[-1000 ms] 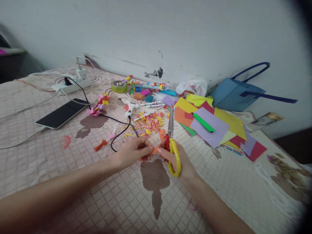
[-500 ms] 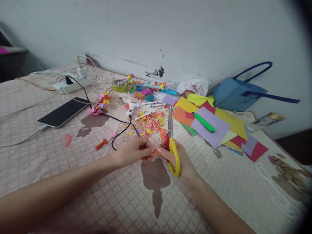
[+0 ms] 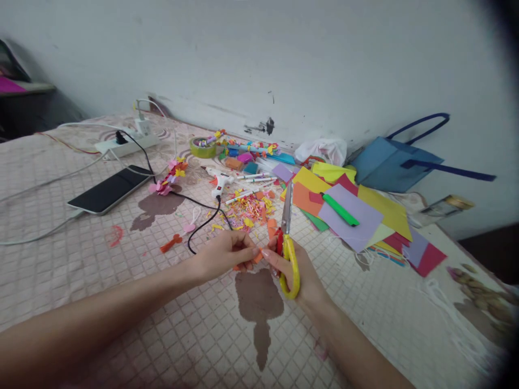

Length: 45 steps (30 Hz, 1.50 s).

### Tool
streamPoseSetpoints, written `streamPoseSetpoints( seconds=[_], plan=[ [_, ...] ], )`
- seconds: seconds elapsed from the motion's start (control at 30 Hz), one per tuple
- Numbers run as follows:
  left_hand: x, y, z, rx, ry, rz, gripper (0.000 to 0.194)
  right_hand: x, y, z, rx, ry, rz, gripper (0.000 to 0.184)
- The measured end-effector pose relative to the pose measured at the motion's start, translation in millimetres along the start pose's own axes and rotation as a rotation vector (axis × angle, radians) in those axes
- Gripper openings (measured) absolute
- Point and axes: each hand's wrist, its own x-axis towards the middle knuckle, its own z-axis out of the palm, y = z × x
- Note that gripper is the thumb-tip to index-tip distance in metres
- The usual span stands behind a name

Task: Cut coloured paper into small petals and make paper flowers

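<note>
My left hand (image 3: 221, 255) pinches a small orange paper piece (image 3: 257, 257) just above the patterned table cover. Touching that piece from the other side, my right hand (image 3: 298, 270) is wrapped round the yellow handle of a pair of scissors (image 3: 287, 237). The closed blades point up and away from me. My two hands meet fingertip to fingertip over a brown patch in the cloth (image 3: 259, 294).
Beyond my hands lie paper scraps (image 3: 247, 208), a white glue gun (image 3: 219, 181) with a black cord, markers, a tape roll (image 3: 200, 147) and stacked coloured sheets (image 3: 357, 213) with a green marker (image 3: 339, 209). A phone (image 3: 110, 189) and power strip (image 3: 125, 143) lie left; a blue bag (image 3: 391, 159) leans on the wall.
My hands hold the same grips and have pinched slightly closer together, so less of the orange piece shows. The view has tilted up a little.
</note>
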Motion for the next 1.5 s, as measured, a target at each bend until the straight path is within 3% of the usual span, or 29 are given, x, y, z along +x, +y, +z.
streamPoseSetpoints(
  seconds=[0.17,0.43,0.73,1.0,1.5],
  plan=[
    [-0.1,1.1,0.0,-0.027,-0.013,0.003,0.024,-1.3,2.8,0.4,-0.051,0.004,-0.027,0.038],
    [4.3,14.1,-9.0,-0.227,0.155,0.052,0.023,-5.1,5.1,-4.1,-0.227,-0.097,-0.138,0.041],
    [10.9,35.9,-11.6,-0.282,0.301,0.176,0.022,-7.2,5.2,-5.6,-0.377,-0.136,-0.112,0.04],
    [5.9,32.5,-12.3,-0.358,0.351,0.2,0.021,-9.7,5.0,-3.6,-0.549,-0.104,-0.124,0.032],
    [5.1,27.3,-6.4,-0.389,0.412,0.238,0.019,-7.3,9.5,-2.2,-0.571,-0.072,-0.147,0.034]
  ],
)
